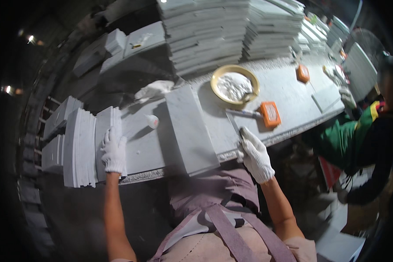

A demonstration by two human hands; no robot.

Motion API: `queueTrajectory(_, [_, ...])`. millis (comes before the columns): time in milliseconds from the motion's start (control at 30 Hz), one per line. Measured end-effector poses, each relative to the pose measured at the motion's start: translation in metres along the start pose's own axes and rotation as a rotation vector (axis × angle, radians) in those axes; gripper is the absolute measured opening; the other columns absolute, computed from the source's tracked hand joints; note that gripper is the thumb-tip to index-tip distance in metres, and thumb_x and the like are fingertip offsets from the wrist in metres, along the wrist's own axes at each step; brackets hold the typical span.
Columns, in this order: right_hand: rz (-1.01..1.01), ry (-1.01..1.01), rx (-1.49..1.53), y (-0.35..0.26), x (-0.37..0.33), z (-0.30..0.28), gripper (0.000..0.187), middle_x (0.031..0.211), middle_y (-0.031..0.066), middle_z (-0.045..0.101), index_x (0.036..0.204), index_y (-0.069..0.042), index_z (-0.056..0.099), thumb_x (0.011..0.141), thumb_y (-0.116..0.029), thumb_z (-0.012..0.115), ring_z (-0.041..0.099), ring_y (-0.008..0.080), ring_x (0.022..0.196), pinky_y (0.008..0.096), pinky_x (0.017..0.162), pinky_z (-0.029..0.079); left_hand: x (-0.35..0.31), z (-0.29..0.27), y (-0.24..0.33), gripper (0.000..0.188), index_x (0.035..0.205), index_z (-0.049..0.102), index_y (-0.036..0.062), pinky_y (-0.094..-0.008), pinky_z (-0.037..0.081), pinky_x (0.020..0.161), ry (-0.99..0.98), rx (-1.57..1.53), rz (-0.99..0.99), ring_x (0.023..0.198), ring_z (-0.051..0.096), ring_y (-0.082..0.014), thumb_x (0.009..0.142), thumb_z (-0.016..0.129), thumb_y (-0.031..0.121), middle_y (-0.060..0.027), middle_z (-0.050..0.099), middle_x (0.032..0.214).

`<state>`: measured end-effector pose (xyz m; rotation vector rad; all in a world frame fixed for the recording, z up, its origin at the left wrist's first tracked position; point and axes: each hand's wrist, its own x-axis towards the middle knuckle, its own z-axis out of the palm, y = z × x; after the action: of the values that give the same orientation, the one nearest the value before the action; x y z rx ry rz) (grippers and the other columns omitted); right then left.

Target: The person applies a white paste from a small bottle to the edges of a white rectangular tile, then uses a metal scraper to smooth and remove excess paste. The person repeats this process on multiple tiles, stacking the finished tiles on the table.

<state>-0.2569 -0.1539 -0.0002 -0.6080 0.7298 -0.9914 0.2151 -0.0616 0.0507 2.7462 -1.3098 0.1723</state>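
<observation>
Nearest: pale purple apron straps [233, 227] over the wearer's front. Both of the wearer's hands are in white knit gloves.

Right hand [256, 156]: at the near edge of the table [144, 161], fingers together and bent inward. A small dark item shows at the fingertips; its kind, and how firmly it is gripped, cannot be told.

Left hand [114, 150]: fingers extended, laid against a short row of upright slabs [108, 114] at the left end of the table. Cannot tell whether it is closed on one of them. Just left of this row, a thicker row of slabs [79, 146], also on edge.

Between the hands: one grey rectangular slab [191, 133], long side running away from the wearer, near end projecting past the table edge. Neither hand touches it.

Left of the slab, a small white bottle [152, 122]. Right of it, beyond the right hand, a pen-like marker [247, 113] with one end at an orange box [270, 114].

Farther: yellow bowl [213, 83] containing white paste [233, 85]. White crumpled material [155, 90] near the slab's far end. Second orange box [303, 74] to the right.

Right side: a co-worker's green sleeve [341, 142]; a gloved hand there is beside a thin grey plate [326, 99].

Far: tall stacks of slabs [207, 37] rising behind the bowl.
</observation>
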Motion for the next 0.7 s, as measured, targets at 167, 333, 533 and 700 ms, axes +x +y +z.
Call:
queueTrajectory(167, [-0.089,0.086,-0.028,0.007,0.000,0.035,0.057,0.124,0.0104,0.069,0.159,0.000,0.044,0.106,-0.009,0.065,0.068,0.0139,0.090,0.0287,0.080,0.059,-0.094,-0.010,0.121,0.037,0.131,0.068,0.0021,-0.0460,0.054,0.103,-0.010,-0.738,0.543,0.118,0.067,-0.0370,0.099,0.074,0.017,-0.0202,0.070,0.126])
queueTrajectory(333, [-0.134,0.072,-0.069,0.006,-0.010,0.049,0.055,0.121,0.0095,0.070,0.160,-0.001,0.043,0.108,-0.008,0.060,0.067,0.0122,0.087,0.0282,0.080,0.059,-0.139,-0.019,0.212,0.044,0.137,0.062,-0.0012,-0.0369,0.056,0.098,-0.266,-0.980,0.624,0.111,0.070,-0.0282,0.100,0.075,0.019,-0.0160,0.071,0.122])
queueTrajectory(533, [-0.297,0.027,-0.293,0.023,-0.013,0.059,0.059,0.156,0.0118,0.055,0.158,0.003,0.044,0.100,0.006,0.056,0.058,0.0160,0.134,0.0276,0.110,0.048,-0.138,-0.023,0.251,0.033,0.121,0.068,-0.0001,-0.0252,0.054,0.076,-0.850,-1.533,0.194,0.088,0.061,-0.0072,0.105,0.071,0.029,-0.0001,0.069,0.102])
queueTrajectory(700, [-0.255,0.023,-0.233,0.035,-0.009,0.063,0.054,0.151,0.0108,0.060,0.159,-0.002,0.046,0.107,-0.009,0.062,0.058,0.0149,0.133,0.0273,0.110,0.048,-0.137,0.010,0.237,0.021,0.109,0.068,0.0058,-0.0201,0.047,0.061,-0.787,-1.642,-0.019,0.072,0.058,-0.0040,0.102,0.075,0.025,0.0031,0.067,0.088])
